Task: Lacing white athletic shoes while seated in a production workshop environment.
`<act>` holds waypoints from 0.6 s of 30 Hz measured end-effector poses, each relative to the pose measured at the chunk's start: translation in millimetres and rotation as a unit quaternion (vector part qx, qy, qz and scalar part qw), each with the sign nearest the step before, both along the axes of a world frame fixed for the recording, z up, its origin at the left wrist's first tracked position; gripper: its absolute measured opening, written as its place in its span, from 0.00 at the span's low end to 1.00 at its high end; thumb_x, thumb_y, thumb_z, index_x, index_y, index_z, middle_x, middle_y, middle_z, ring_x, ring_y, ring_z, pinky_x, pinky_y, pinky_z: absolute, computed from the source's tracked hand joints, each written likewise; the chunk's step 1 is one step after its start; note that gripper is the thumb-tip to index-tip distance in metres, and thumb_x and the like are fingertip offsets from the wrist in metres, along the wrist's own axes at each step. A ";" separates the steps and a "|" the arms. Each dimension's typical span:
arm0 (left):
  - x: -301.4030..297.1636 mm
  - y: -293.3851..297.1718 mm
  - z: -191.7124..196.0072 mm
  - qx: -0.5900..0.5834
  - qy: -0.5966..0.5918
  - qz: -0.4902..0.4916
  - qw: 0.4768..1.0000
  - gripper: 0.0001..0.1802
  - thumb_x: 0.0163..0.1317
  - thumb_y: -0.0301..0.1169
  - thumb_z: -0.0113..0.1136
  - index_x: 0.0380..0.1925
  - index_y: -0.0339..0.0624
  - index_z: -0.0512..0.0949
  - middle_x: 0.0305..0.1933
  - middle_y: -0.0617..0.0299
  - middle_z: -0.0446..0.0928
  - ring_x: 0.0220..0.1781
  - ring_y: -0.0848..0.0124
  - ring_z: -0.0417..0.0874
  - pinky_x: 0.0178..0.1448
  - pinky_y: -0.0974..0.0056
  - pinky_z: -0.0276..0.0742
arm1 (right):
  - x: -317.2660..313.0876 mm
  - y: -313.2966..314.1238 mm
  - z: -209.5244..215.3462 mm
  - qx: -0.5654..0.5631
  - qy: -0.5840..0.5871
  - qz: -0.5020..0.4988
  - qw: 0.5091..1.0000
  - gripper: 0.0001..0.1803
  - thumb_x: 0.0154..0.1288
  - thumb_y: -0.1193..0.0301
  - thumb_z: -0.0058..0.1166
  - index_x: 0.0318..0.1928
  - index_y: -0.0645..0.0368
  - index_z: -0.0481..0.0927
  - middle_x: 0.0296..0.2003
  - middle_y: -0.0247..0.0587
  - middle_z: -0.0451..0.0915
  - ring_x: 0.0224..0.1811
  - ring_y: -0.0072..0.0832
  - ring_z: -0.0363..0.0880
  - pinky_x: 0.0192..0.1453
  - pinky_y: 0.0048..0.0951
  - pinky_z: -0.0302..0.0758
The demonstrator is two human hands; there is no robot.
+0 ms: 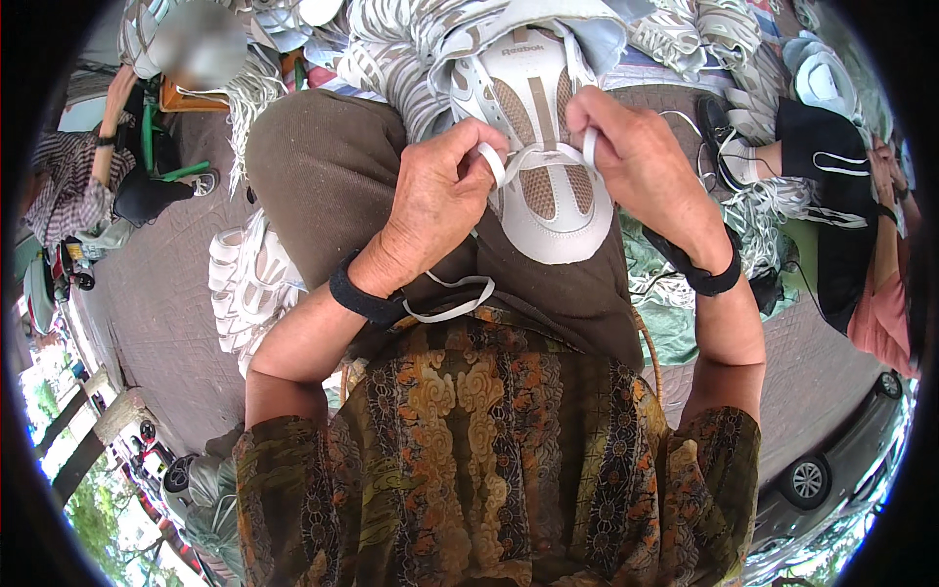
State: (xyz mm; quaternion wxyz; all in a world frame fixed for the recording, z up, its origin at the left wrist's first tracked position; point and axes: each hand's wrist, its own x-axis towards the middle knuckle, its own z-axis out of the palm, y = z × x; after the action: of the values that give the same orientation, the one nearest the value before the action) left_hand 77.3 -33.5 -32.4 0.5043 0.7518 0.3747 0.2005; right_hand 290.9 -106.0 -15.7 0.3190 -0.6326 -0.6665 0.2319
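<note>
Shoe [548, 147], white with tan mesh panels, lies toe toward the person on the lap [333, 166], over brown trousers. Lace [533, 157], flat and white, crosses its front between both hands. Left hand [440, 191] pinches one end, fingers curled tight on it, at the shoe's left edge. Right hand [636, 147] pinches the other end at the right edge, fingers closed. Both wrists wear black bands. Loose lace strip [450, 298] rests on the lap just below the left wrist. More white shoes [245, 284] lie beside the left knee on the ground; piles of shoes [704, 39] sit beyond. Another person sits far left.
</note>
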 end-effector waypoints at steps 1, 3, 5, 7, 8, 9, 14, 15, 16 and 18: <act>-0.1 0.0 0.3 0.011 0.008 -0.004 1.000 0.08 0.61 0.16 0.53 0.38 0.38 0.77 0.26 0.65 0.73 0.29 0.83 0.71 0.34 0.73 0.70 | 0.2 -1.3 -2.3 0.016 0.002 0.025 1.000 0.11 0.57 0.89 0.42 0.38 0.63 0.69 0.31 0.51 0.76 0.33 0.51 0.79 0.36 0.42 0.73; 0.5 -0.4 1.4 0.020 0.017 -0.006 1.000 0.08 0.62 0.16 0.53 0.39 0.38 0.77 0.26 0.65 0.73 0.29 0.83 0.70 0.34 0.73 0.71 | -2.3 -8.9 -6.4 0.052 -0.033 0.006 0.998 0.11 0.56 0.89 0.44 0.38 0.62 0.70 0.30 0.50 0.75 0.34 0.52 0.78 0.35 0.42 0.73; 2.9 -0.6 2.1 0.106 -0.026 -0.022 0.994 0.06 0.59 0.18 0.54 0.35 0.37 0.77 0.21 0.52 0.73 0.20 0.65 0.75 0.28 0.64 0.71 | -6.6 -15.0 -9.5 0.074 -0.042 0.000 0.996 0.12 0.55 0.89 0.44 0.38 0.62 0.70 0.31 0.49 0.75 0.34 0.52 0.78 0.36 0.42 0.74; 2.8 2.2 4.0 0.120 -0.028 -0.028 0.992 0.06 0.59 0.18 0.54 0.35 0.38 0.77 0.21 0.51 0.73 0.20 0.63 0.76 0.28 0.63 0.71 | -12.1 -19.6 -10.6 0.081 -0.054 -0.004 0.995 0.13 0.54 0.89 0.45 0.39 0.61 0.70 0.31 0.49 0.74 0.34 0.52 0.78 0.36 0.43 0.74; 2.7 3.4 4.8 0.132 -0.014 -0.029 0.991 0.06 0.59 0.18 0.54 0.34 0.38 0.76 0.21 0.51 0.73 0.21 0.61 0.77 0.28 0.62 0.72 | -13.7 -21.9 -10.2 0.092 -0.090 0.002 0.992 0.15 0.53 0.89 0.46 0.40 0.61 0.70 0.32 0.48 0.74 0.35 0.52 0.78 0.36 0.44 0.74; 2.6 4.1 5.7 0.137 -0.023 -0.036 0.990 0.06 0.59 0.18 0.54 0.34 0.38 0.76 0.21 0.51 0.73 0.21 0.61 0.77 0.28 0.62 0.72 | -15.0 -23.1 -9.2 0.103 -0.126 0.008 0.987 0.16 0.51 0.89 0.47 0.41 0.60 0.70 0.32 0.48 0.74 0.35 0.52 0.78 0.37 0.45 0.75; 11.1 9.4 7.4 0.195 -0.016 -0.084 0.977 0.11 0.55 0.18 0.52 0.37 0.44 0.75 0.25 0.49 0.75 0.27 0.48 0.78 0.30 0.54 0.73 | -13.0 -18.8 -6.8 0.127 -0.095 0.001 0.987 0.16 0.50 0.88 0.48 0.40 0.60 0.72 0.32 0.49 0.74 0.33 0.50 0.77 0.35 0.43 0.74; 8.9 8.4 8.9 0.193 0.031 -0.107 0.975 0.11 0.54 0.18 0.53 0.37 0.42 0.74 0.25 0.49 0.74 0.27 0.49 0.78 0.31 0.53 0.73 | -12.8 -17.5 -6.7 0.087 -0.033 -0.027 0.995 0.11 0.55 0.87 0.47 0.37 0.61 0.71 0.30 0.49 0.73 0.29 0.49 0.75 0.34 0.39 0.72; 14.5 7.5 8.1 0.271 0.029 -0.141 0.952 0.11 0.52 0.19 0.55 0.37 0.39 0.73 0.26 0.49 0.73 0.30 0.49 0.78 0.33 0.52 0.74 | -12.2 -18.0 -5.6 0.002 0.012 -0.082 0.997 0.08 0.59 0.85 0.47 0.36 0.61 0.71 0.29 0.50 0.72 0.27 0.48 0.74 0.33 0.36 0.71; 18.1 1.1 6.2 0.310 0.030 -0.147 0.939 0.14 0.47 0.20 0.56 0.37 0.34 0.72 0.28 0.44 0.77 0.36 0.46 0.80 0.38 0.48 0.78 | -13.8 -17.0 -6.0 0.081 -0.055 -0.029 0.995 0.12 0.53 0.89 0.43 0.36 0.63 0.69 0.28 0.53 0.70 0.31 0.54 0.74 0.34 0.42 0.72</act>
State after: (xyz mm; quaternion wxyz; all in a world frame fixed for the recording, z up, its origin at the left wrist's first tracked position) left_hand 95.4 -32.4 -26.2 0.2588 0.9231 0.1946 0.2074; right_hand 277.1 -123.1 -21.7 0.3385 -0.6357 -0.6810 0.1324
